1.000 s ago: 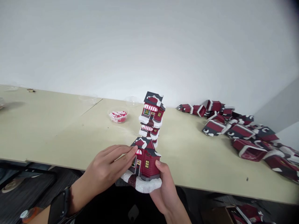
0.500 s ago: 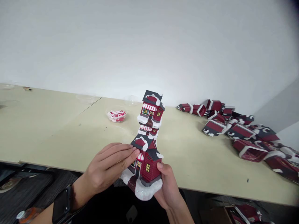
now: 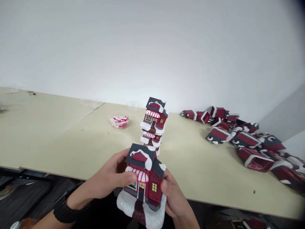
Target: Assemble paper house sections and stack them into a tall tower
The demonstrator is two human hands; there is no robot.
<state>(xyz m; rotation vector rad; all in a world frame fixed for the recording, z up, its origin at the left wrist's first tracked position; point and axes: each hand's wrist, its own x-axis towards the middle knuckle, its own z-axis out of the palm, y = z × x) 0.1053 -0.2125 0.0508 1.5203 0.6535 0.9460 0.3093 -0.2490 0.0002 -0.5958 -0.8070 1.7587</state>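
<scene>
Between my two hands is a small dark-red model house (image 3: 154,178) with a grey roof, white snow trim and a red-and-white striped awning. My left hand (image 3: 111,175) grips its left side, thumb pressed on the front by the awning. Wrapped round the right side is my right hand (image 3: 176,194), its thumb near the yellow window. The house tilts with its front and snowy base toward me, in front of the table's near edge. Just beyond it, a stack of similar model houses (image 3: 154,122) stands on the table; its lower part is hidden.
A clear plastic bowl (image 3: 119,121) with red-and-white pieces sits left of the stack. Many more model houses (image 3: 245,140) lie heaped on their sides at the right. Clear plastic containers (image 3: 89,103) rest near the wall. A bottle (image 3: 22,223) shows at bottom left.
The held house has come lower and closer to me. My left hand has shifted from lying over its front to gripping its side, with the thumb on the front.
</scene>
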